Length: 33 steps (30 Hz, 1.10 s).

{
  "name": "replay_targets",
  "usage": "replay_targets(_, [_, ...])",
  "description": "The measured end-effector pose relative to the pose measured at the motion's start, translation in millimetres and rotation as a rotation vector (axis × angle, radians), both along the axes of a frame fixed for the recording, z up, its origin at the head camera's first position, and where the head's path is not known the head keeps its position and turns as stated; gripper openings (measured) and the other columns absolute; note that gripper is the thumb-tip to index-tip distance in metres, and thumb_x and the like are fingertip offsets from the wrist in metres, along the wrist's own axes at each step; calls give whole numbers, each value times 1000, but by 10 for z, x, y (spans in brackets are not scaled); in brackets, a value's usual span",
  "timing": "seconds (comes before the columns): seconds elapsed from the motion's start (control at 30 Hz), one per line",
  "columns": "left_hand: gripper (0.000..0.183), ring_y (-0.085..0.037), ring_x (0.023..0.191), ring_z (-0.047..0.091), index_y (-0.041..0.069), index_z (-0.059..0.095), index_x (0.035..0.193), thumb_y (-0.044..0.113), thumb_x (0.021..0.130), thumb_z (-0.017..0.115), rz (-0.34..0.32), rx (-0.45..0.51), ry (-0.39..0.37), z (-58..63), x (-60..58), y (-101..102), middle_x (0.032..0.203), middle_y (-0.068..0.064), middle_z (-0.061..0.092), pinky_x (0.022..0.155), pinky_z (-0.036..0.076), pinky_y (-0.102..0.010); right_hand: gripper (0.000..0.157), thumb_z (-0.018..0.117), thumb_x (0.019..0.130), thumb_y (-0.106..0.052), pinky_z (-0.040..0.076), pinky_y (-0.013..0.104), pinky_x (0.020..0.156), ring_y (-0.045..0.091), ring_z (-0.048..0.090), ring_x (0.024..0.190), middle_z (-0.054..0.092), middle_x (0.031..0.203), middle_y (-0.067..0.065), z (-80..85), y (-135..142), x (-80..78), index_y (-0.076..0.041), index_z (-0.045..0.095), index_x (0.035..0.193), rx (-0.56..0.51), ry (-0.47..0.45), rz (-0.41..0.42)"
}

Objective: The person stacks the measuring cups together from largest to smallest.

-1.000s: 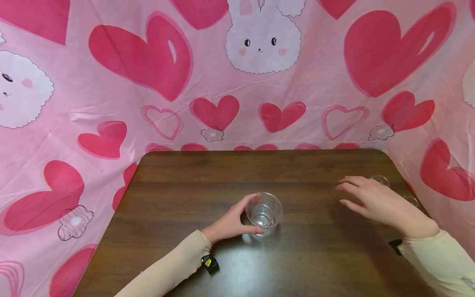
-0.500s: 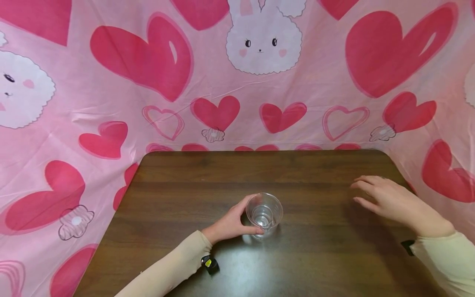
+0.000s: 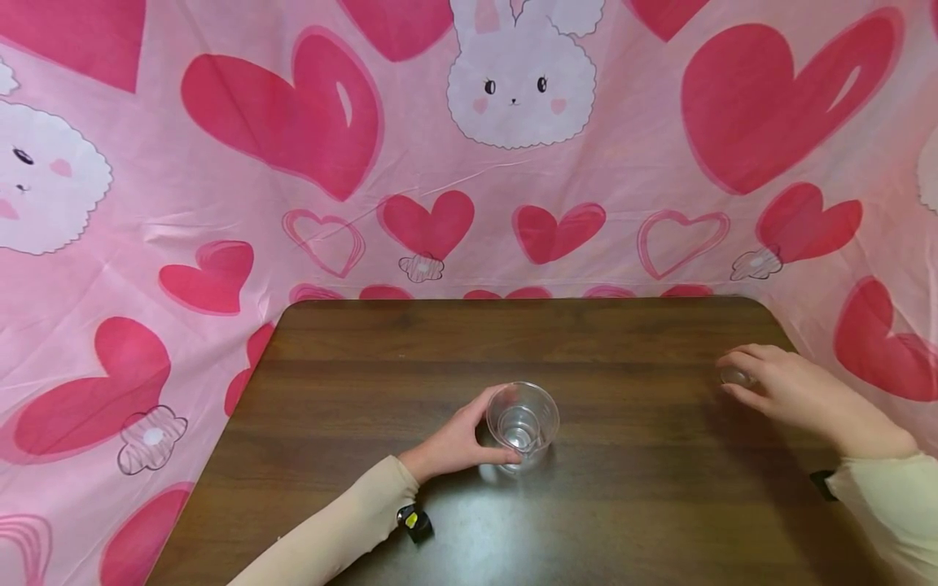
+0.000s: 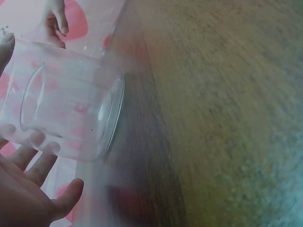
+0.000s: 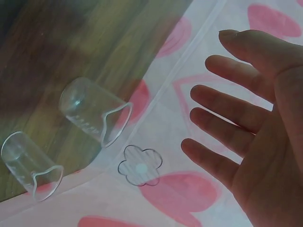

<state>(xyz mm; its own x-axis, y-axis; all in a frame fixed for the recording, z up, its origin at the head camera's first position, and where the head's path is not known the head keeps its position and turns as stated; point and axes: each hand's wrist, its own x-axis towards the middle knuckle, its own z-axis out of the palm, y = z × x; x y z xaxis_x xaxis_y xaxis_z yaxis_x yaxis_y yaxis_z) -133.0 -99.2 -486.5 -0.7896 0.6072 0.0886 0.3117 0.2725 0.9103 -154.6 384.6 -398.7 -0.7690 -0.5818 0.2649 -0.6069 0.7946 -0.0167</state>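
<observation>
My left hand (image 3: 458, 439) grips a large clear glass beaker (image 3: 548, 411) from its left side, thumb in front and fingers behind. The beaker stands upright on the table near its middle. A smaller clear beaker (image 4: 71, 101) sits nested inside it, as the left wrist view shows. At the table's right side, my right hand (image 3: 795, 395) hovers with fingers extended and apart. One small beaker (image 3: 736, 376) shows by its fingertips in the head view. In the right wrist view, two small spouted beakers (image 5: 92, 113) stand beside the open hand, and nothing lies in its palm.
The dark wood table (image 3: 410, 350) has rounded far corners. A pink cloth (image 3: 623, 163) with hearts and rabbit faces hangs behind it and along both sides. Black straps with a small device (image 3: 415, 522) sit at the wrists.
My right hand has moved rightward across the table to the small beakers; one now shows between its thumb and fingers in the head view. My left hand and the large beaker stay in place.
</observation>
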Motion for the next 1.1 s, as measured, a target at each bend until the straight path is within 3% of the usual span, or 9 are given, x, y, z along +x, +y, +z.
replay_targets(0.37, [92, -10, 142, 45, 27, 39, 156, 25, 82, 92, 4, -11, -32, 15, 5, -14, 158, 10, 47, 120, 34, -39, 45, 94, 65, -9, 57, 60, 76, 37, 68, 86, 69, 95, 14, -71, 164, -113, -1, 71, 103, 19, -64, -58])
replay_targets(0.67, [92, -10, 141, 46, 27, 39, 156, 24, 82, 92, 6, 1, -41, 18, 7, -2, 157, 11, 47, 120, 35, -38, 54, 96, 52, 0, 57, 54, 67, 35, 65, 77, 66, 89, 12, -153, 336, -218, 1, 68, 99, 24, 16, -5])
replay_targets(0.83, [92, -10, 142, 45, 27, 39, 156, 24, 81, 92, 6, 4, -40, 16, 10, 1, 157, 10, 47, 120, 35, -38, 55, 89, 47, 10, 55, 53, 60, 38, 64, 73, 65, 86, 16, -161, 404, -270, 1, 66, 97, 12, 61, 18])
replay_targets(1.1, [92, -14, 142, 46, 22, 39, 156, 22, 81, 92, -4, 24, -3, 8, 6, 1, 157, 4, 49, 120, 35, -36, 52, 86, 60, 11, 58, 60, 72, 41, 65, 82, 67, 92, 19, -169, 446, -269, 3, 68, 108, 52, -79, -108])
